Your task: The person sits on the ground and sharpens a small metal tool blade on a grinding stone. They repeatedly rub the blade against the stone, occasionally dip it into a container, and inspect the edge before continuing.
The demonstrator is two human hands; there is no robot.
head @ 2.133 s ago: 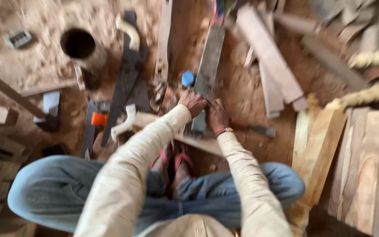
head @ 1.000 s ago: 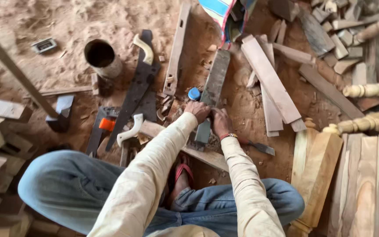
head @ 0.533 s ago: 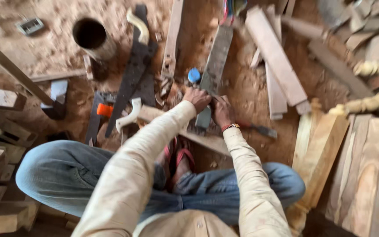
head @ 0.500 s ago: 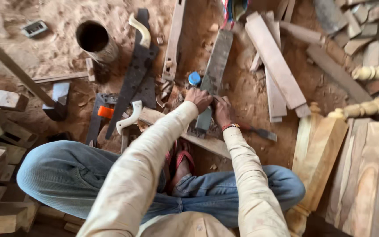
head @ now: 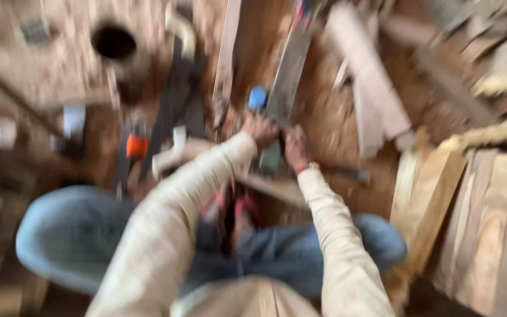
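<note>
Pressing down side by side, left hand and right hand gripping a long grey wooden plank lying on the sawdust floor, blue cap just beside the left hand, stacked boards at right, heavy blur.

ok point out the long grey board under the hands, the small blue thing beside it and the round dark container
long grey board [head: 289,73], head view, middle of its upper length
small blue thing [head: 257,97], head view, its centre
round dark container [head: 114,43], head view, its dark opening
</note>
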